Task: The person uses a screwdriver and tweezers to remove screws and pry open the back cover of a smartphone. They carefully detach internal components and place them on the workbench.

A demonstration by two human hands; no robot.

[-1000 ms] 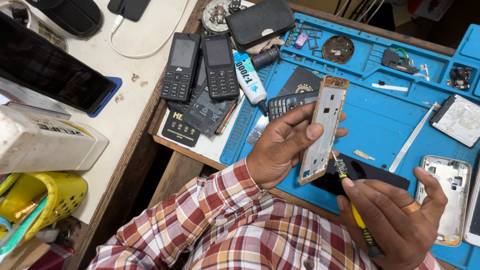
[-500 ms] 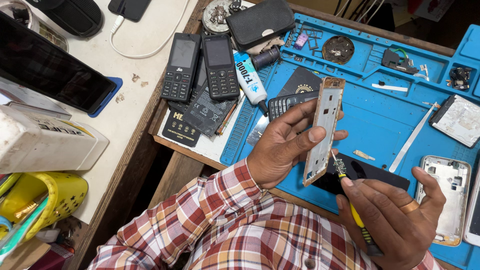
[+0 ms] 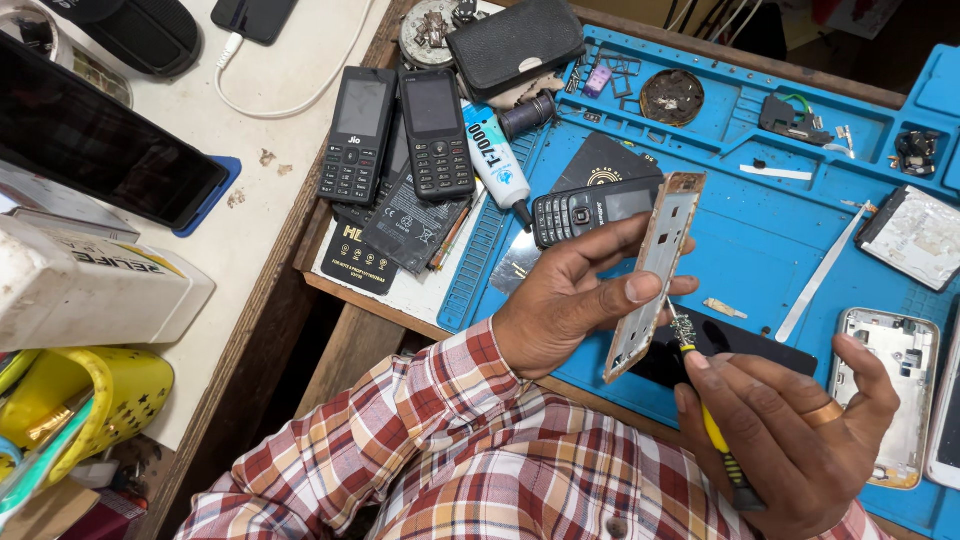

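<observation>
Over blue repair mat (image 3: 760, 240), left hand (image 3: 570, 300) pinches phone frame (image 3: 655, 275); right hand (image 3: 790, 440) grips screwdriver (image 3: 710, 420): keep tip square in the screw

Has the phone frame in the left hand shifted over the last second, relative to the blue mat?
Yes, slightly. The phone frame in the left hand has tilted, its top end swinging right over the blue mat, more edge-on now.

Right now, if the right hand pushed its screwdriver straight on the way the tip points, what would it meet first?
The right hand aims the yellow-handled screwdriver up toward the phone frame held in the left hand. The tip would likely meet the frame's lower edge first; it already looks about touching, though depth is unclear.
</observation>
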